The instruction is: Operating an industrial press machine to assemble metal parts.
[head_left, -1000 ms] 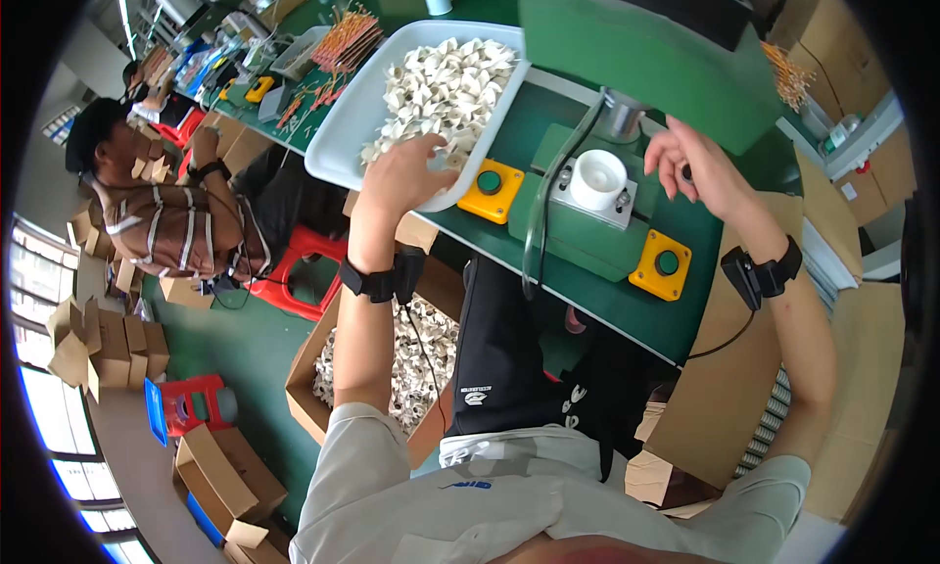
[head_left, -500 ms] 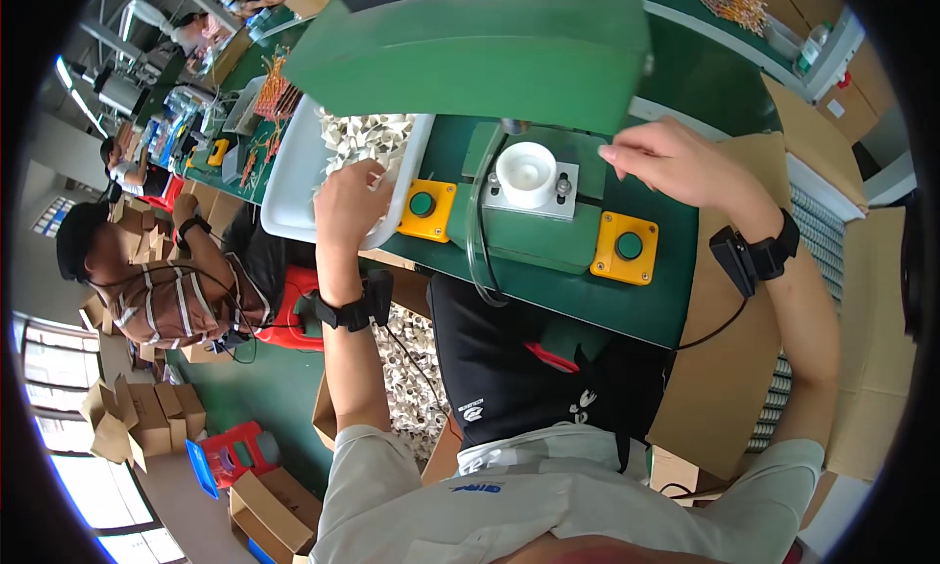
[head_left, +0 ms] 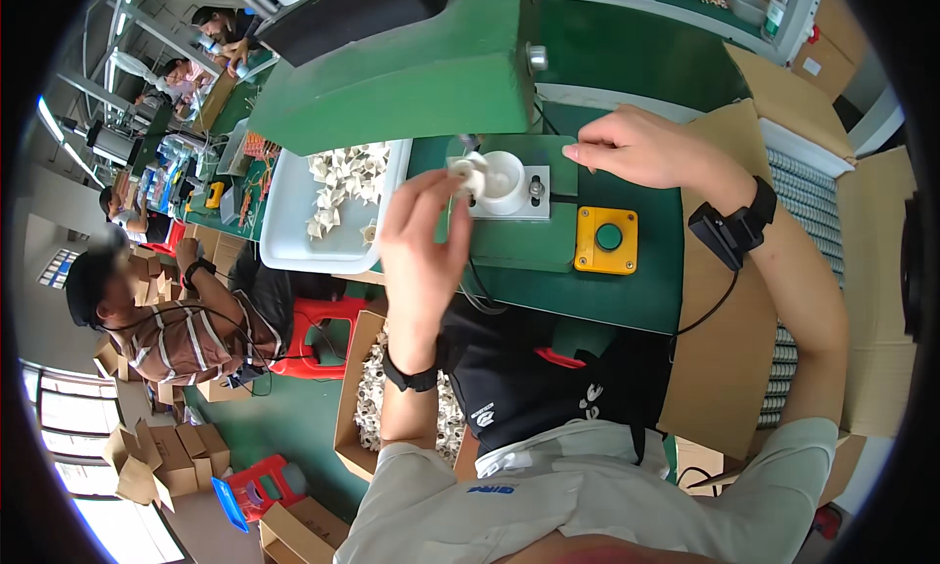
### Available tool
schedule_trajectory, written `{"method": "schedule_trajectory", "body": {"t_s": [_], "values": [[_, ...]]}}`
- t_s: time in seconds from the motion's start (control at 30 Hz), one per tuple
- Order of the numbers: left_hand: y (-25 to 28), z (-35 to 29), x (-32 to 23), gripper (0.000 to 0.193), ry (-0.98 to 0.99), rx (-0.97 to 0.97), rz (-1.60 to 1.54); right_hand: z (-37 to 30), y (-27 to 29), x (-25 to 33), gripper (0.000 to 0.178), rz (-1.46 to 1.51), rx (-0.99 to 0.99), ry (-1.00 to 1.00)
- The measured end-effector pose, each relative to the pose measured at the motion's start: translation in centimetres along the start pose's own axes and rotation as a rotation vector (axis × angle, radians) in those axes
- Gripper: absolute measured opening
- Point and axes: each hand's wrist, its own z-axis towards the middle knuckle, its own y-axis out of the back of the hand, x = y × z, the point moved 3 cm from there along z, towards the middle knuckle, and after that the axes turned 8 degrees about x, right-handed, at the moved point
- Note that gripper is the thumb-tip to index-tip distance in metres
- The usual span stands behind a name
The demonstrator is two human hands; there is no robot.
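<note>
My left hand (head_left: 423, 246) pinches a small cream-coloured plastic part (head_left: 468, 177) between thumb and fingers. It holds the part at the left rim of a round white cup-shaped holder (head_left: 503, 184). That holder sits on a metal plate (head_left: 538, 204) bolted to the green base of a bench machine, whose green head (head_left: 392, 84) hangs above and behind. My right hand (head_left: 636, 148) hovers right of the holder, fingers curled together, with nothing seen between the fingertips. Beside my left hand stands a white tray (head_left: 274, 216) with cream plastic parts (head_left: 343, 177).
A yellow box with a green push button (head_left: 608, 239) lies at the front right. Right of the bench, an open carton (head_left: 725, 300) stands by rows of grey ribbed pieces (head_left: 808, 221). Another carton (head_left: 346, 432) of cream parts stands below. A seated person (head_left: 186, 309) is at left.
My left hand has moved right from the tray to the holder, now with a cream part in its fingers. My right hand stays beside the holder. The view has shifted somewhat.
</note>
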Motion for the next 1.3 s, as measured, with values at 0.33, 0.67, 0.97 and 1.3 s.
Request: {"method": "schedule_trajectory", "body": {"t_s": [0.33,0.67,0.97,1.3], "values": [[-1.5,2.1,0.5,0.016,-0.021,0.130,-0.054,0.4,0.4,-0.3,0.044,-0.003,-0.040,0.052],[-1.6,1.8,0.7,0.014,-0.066,0.237,-0.119,-0.1,0.3,0.3,0.040,-0.033,0.013,-0.039],[3.7,-2.5,2.1,0.024,0.292,0.281,0.324,-0.1,-0.6,-0.7,0.048,-0.142,0.473,-0.071],[3.5,-3.3,2.5,0.025,0.148,0.467,0.423,-0.2,-1.1,-0.1,0.066,-0.190,0.498,-0.253]]}}
